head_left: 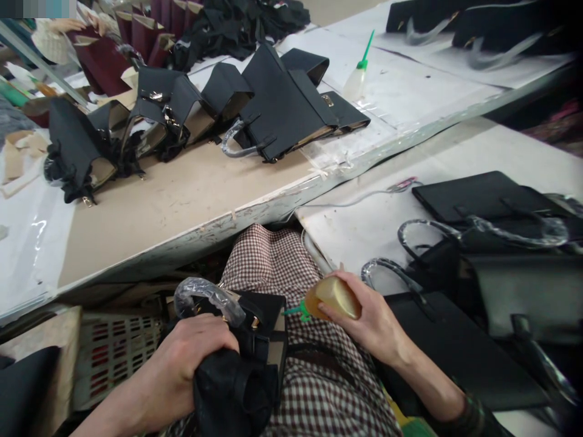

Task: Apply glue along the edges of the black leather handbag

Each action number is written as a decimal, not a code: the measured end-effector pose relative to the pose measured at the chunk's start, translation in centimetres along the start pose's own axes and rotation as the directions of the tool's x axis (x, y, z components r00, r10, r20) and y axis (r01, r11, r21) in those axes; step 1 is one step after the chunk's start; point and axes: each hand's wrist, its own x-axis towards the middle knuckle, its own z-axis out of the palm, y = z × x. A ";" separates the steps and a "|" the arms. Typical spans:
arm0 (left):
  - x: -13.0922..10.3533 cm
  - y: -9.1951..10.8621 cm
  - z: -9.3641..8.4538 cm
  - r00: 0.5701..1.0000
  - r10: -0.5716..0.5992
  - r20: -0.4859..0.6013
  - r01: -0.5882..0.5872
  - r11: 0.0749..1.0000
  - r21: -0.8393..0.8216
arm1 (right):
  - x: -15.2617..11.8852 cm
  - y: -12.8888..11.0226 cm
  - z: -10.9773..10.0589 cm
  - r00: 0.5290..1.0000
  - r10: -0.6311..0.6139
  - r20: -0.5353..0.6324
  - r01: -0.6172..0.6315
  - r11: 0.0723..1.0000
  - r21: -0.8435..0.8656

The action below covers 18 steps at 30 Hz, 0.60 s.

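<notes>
My left hand (195, 352) is wrapped round a black handbag (237, 382) resting on my lap. Its handle (207, 297) is covered in clear plastic, and gold-coloured fittings show near it. In my right hand (364, 309) is a squeeze bottle (334, 297) of amber liquid, tilted on its side. The bottle's green nozzle points left, and its tip is at the bag's edge; whether it touches cannot be made out. The inside of the bag is mostly hidden. Checked cloth (319, 382) covers my lap under both hands.
Several black bags (282, 103) stand on the table ahead, with another green-tipped bottle (357, 79) behind them. More black bags (460, 340) lie on the right-hand table. A plastic crate (113, 346) is at lower left. Another person's hands (86, 24) show at far left.
</notes>
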 end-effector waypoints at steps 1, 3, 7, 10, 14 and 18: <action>-0.2 0.0 0.2 1.000 -0.004 0.000 0.004 1.000 -0.009 | -0.1 0.0 -0.1 1.000 0.025 0.018 -0.025 1.000 0.015; -0.5 -0.2 0.5 1.000 -0.008 0.009 0.008 1.000 -0.020 | -0.2 0.0 -0.3 0.996 0.069 0.051 -0.071 0.997 0.040; -1.1 -0.4 0.8 1.000 -0.014 0.027 0.015 0.999 -0.028 | -0.7 -0.1 -0.6 0.988 0.103 0.119 -0.115 0.988 0.100; -1.2 -0.2 0.8 1.000 -0.017 0.025 0.018 1.000 -0.012 | -0.8 -0.4 -0.7 0.983 0.123 0.134 -0.142 0.980 0.143; -1.1 0.0 0.7 1.000 -0.013 0.009 0.013 1.000 0.003 | -0.9 -1.0 -1.1 0.973 0.221 0.061 -0.228 0.956 0.183; -1.1 -0.1 0.8 1.000 -0.003 0.002 0.003 1.000 -0.010 | -1.2 -1.2 -1.6 0.967 0.250 0.039 -0.253 0.947 0.198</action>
